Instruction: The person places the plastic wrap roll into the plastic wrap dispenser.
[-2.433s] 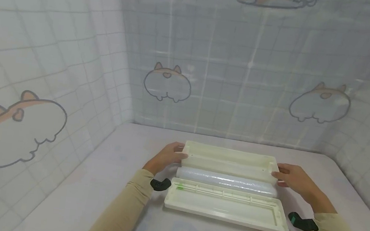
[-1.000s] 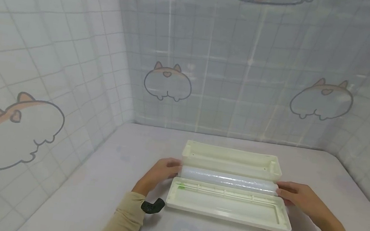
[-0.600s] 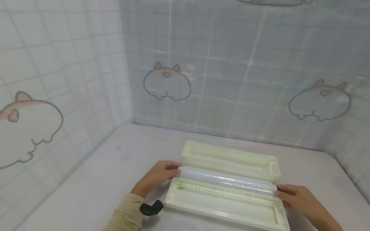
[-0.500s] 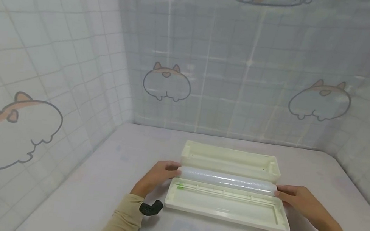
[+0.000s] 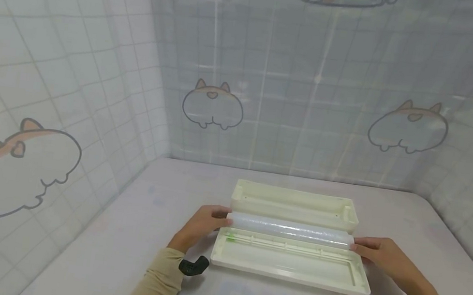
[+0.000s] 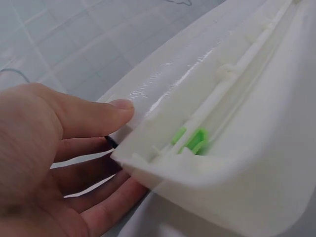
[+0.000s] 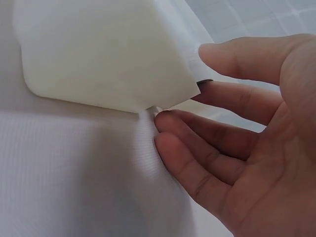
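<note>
A shiny roll of cling film lies crosswise between the two halves of a cream plastic dispenser box. My left hand grips the roll's left end; in the left wrist view the thumb presses on the film and the other fingers sit beyond the end. At the right end my right hand holds the roll between thumb and index finger, the remaining fingers loosely bent below. The deeper box half lies behind the roll. In front is the shallower half, with a rail and a green slider.
The box halves and roll rest on a pale table. A grid-patterned curtain with cartoon dogs closes off the back and sides. Dark wrist cameras jut from the cuffs near the front box half.
Both hands have left the ends of the rear box half, come toward me and taken hold of the roll's ends. Over the last half second they have hardly moved.
</note>
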Available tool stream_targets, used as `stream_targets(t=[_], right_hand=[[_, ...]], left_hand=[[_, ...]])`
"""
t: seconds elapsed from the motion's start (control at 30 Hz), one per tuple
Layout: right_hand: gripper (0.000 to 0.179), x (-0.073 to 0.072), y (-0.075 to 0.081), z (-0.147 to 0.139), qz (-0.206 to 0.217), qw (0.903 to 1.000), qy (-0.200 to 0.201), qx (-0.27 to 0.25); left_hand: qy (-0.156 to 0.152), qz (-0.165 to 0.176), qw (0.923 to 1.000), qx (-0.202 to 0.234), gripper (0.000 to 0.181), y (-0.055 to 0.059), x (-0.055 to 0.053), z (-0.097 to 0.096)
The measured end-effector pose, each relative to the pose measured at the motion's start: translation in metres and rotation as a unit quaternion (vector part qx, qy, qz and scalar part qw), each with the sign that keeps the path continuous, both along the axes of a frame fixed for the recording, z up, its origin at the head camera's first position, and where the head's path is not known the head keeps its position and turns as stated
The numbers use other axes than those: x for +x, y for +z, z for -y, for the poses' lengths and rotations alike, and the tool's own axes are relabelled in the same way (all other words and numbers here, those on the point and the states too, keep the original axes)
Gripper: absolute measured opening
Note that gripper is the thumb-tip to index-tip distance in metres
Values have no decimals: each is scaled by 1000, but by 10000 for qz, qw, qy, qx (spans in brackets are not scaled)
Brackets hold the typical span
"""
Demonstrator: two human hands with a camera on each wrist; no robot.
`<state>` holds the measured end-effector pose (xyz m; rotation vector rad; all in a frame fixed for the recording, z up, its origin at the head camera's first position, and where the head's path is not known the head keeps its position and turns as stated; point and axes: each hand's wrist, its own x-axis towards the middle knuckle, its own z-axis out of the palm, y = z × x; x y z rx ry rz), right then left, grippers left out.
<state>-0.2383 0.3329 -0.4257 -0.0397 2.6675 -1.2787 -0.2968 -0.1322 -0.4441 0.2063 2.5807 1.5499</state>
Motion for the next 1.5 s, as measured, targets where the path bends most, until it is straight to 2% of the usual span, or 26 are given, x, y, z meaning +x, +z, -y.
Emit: stream_targets(t=[0.2, 0.43, 0.6, 0.77, 1.0, 1.2, 1.37, 1.5], right_hand=[[64, 0, -1, -1, -29, 10000, -9, -18], [66, 4, -2, 1, -231, 9996, -26, -164], [66, 6, 0, 1, -362, 9989, 23, -296], [67, 10, -1, -2, -424, 9984, -9, -366], [62, 10, 0, 0, -807, 9941, -50, -720], [57, 10, -1, 0, -1033, 9910, -162, -835], [57, 11, -1, 1, -1048, 9888, -318, -1015], [57, 13, -1, 2, -1067, 9893, -449, -889]], left_hand=[[-71, -6, 9998, 211, 52, -3, 0, -1], [77, -121, 9988, 476, 53, -3, 0, -2], [153, -240, 9954, 918, 57, -2, -1, 0], [126, -172, 9930, 1163, 59, -2, -1, -1], [118, -359, 9872, 1550, 57, 2, 2, -3], [113, -449, 9862, 1586, 54, 1, 2, -3], [176, -505, 9851, 1636, 53, 0, 2, -5], [150, -532, 9839, 1700, 53, 0, 3, -7]])
